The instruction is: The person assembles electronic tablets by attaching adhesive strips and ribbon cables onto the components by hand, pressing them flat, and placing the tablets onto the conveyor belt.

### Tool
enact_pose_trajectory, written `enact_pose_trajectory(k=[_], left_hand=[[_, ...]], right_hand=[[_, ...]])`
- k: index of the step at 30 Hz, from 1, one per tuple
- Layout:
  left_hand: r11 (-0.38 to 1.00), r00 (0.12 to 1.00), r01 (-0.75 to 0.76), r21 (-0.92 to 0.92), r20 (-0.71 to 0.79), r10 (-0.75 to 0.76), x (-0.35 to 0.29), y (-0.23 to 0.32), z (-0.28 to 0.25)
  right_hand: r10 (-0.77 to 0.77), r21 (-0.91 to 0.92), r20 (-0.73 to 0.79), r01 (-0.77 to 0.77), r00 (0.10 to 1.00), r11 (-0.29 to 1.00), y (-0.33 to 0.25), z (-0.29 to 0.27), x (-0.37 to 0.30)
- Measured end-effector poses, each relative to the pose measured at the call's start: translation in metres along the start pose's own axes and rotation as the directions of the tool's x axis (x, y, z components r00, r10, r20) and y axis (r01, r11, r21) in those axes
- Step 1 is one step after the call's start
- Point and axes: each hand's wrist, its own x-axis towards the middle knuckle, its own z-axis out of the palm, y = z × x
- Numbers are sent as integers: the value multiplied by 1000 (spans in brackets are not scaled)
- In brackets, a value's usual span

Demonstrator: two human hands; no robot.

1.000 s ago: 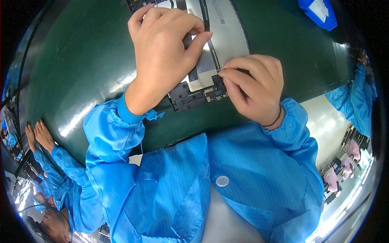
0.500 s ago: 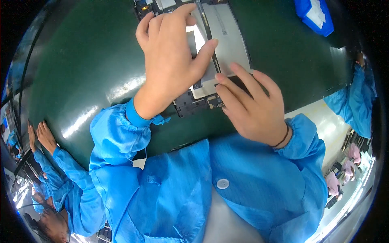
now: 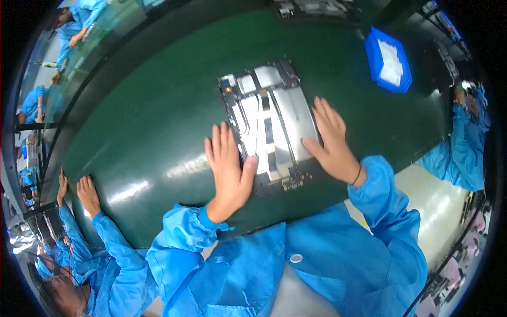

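An opened tablet lies on the green table top, its silver battery panels, dark frame and flat ribbon cables exposed. Along its left edge rests my left hand, open, with fingers stretched out and the thumb over the lower left part. On the other side my right hand is open too, fingers spread beside the right edge and the thumb reaching over it. Neither hand grips anything. Small circuit parts show at the tablet's near end, between my hands.
A blue bin with white pieces inside stands at the far right. Another dark device lies at the far edge of the green table. A co-worker's hands rest on the table at left; another person is at right.
The view has shifted, showing more of the table and the whole tablet. My hands have moved off the dark strip on the tablet's middle and apart, to its two sides.
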Motion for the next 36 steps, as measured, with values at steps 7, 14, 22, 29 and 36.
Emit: enact_pose_trajectory(k=[7, 14, 22, 29, 36], left_hand=[[734, 928, 0, -679, -274, -254, 11, -21, -2], [713, 827, 11, -701, -395, -400, 27, -39, 0], [819, 884, 69, -570, -346, -315, 29, -32, 0], [850, 899, 75, -521, -333, -284, 28, -34, 2], [848, 913, 94, -522, -295, -283, 33, -26, 1]], right_hand=[[195, 916, 181, -237, 964, 324, -36, 18, 76], [282, 879, 215, -312, 935, 361, -35, 86, 284], [-390, 39, -347, 428, 853, 903, 29, 65, 374], [284, -536, 101, -189, 953, 823, 162, -64, 398], [244, -356, 386, -101, 890, 929, 188, -92, 391]])
